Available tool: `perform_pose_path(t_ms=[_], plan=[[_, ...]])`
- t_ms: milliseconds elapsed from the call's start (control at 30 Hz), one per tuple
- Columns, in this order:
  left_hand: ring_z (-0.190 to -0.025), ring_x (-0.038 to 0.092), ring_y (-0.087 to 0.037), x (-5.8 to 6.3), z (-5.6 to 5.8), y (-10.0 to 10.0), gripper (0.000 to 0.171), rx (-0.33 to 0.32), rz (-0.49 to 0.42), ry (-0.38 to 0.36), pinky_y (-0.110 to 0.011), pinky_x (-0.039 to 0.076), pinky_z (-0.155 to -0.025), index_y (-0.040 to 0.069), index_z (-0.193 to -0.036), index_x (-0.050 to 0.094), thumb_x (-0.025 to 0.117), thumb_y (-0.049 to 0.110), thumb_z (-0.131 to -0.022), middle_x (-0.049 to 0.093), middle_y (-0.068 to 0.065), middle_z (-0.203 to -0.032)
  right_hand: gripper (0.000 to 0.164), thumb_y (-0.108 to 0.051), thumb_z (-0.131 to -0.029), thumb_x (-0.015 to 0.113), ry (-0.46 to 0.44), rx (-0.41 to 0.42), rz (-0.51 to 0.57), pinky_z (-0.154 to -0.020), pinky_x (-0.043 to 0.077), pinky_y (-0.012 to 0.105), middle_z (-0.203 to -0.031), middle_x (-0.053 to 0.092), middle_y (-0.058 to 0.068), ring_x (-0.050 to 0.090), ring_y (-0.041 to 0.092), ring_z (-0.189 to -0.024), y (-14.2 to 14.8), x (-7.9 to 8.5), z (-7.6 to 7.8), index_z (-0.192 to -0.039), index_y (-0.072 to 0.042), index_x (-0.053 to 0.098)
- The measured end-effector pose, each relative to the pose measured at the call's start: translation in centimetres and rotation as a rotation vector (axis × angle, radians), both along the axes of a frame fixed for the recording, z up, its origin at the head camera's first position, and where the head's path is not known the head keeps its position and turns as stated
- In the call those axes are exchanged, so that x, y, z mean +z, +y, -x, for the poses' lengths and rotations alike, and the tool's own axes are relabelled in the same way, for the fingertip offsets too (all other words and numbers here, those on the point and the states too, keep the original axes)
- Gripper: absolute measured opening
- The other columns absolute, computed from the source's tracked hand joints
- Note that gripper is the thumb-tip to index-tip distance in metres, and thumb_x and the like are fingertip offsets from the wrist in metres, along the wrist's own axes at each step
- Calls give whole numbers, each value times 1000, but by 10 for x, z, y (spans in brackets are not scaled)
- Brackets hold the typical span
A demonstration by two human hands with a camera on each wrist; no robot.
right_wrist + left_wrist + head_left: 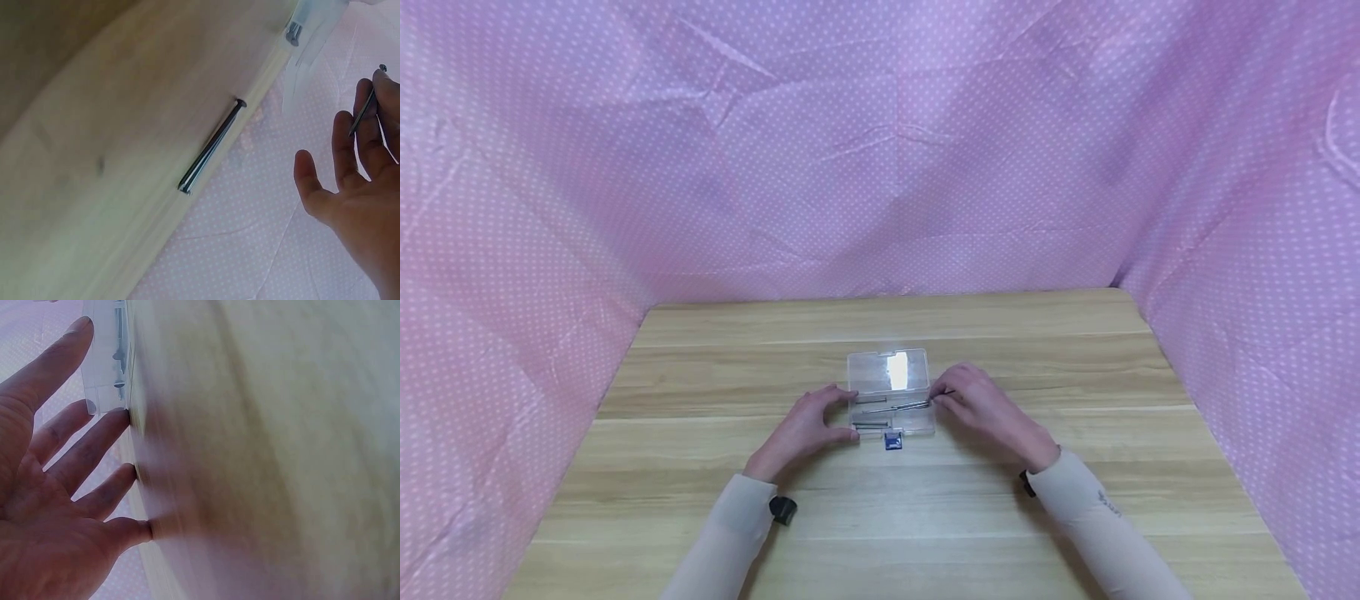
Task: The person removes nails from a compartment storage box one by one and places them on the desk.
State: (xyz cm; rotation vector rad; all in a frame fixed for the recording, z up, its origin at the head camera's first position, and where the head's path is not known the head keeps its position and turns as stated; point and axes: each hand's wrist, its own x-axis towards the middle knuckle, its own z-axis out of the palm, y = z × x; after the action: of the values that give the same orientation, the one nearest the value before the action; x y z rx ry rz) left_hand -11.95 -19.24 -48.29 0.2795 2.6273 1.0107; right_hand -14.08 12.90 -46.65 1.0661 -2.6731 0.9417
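A clear plastic box (pixel 917 422) lies on the table with its lid (pixel 871 372) folded back. Several metal nails (pixel 871 426) lie in it. My left hand (pixel 803 423) holds the box by its left end, thumb at the near corner, a finger at the far one. In the left wrist view the other fingers are spread beside the box. At the box's right end, my right hand (pixel 988 406) pinches a nail (pixel 364 114) between thumb and fingers. More nails (pixel 211 149) lie on the tabletop in the right wrist view; the right hand hides them from the head camera.
A small dark blue label (pixel 892 441) sits at the box's front latch. The wooden table (pixel 880 525) reaches back to a pink dotted cloth (pixel 865 167), which hangs behind and along both sides.
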Motion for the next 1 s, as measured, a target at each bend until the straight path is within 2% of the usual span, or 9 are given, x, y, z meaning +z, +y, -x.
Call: perform_pose_path(t_ms=[167, 433, 700, 1000], plan=[[-142, 43, -39, 0, 0, 0, 68, 0, 3, 0, -60, 32, -118, 19, -141, 65, 90, 35, -80, 52, -12, -153, 14, -2, -88, 79, 10, -14, -8, -94, 53, 46, -100, 71, 4, 64, 24, -99, 5, -1, 3, -100, -5, 73], [-146, 40, -39, 2, -1, -1, 67, 5, -7, -1, -61, 28, -120, 20, -141, 64, 90, 34, -81, 51, -13, -155, 9, -3, -92, 74, -26, -47, -1, -95, 52, 47, -101, 70, 4, 63, 25, -102, 14, -2, 7, -100, -7, 72], [-147, 38, -39, 2, -2, 0, 68, 16, 0, -15, -60, 29, -120, 20, -142, 64, 90, 35, -81, 48, -13, -157, 10, -3, -91, 77, -35, -93, -29, -93, 53, 47, -101, 72, 5, 63, 27, -101, 21, -2, 17, -100, -7, 74], [-146, 39, -39, 2, -2, 0, 68, 22, -4, -20, -60, 30, -120, 21, -142, 64, 90, 34, -81, 48, -12, -157, 10, -3, -91, 77, -64, -136, -47, -98, 51, 51, -103, 72, 7, 63, 30, -106, 27, -3, 27, -100, -7, 74]])
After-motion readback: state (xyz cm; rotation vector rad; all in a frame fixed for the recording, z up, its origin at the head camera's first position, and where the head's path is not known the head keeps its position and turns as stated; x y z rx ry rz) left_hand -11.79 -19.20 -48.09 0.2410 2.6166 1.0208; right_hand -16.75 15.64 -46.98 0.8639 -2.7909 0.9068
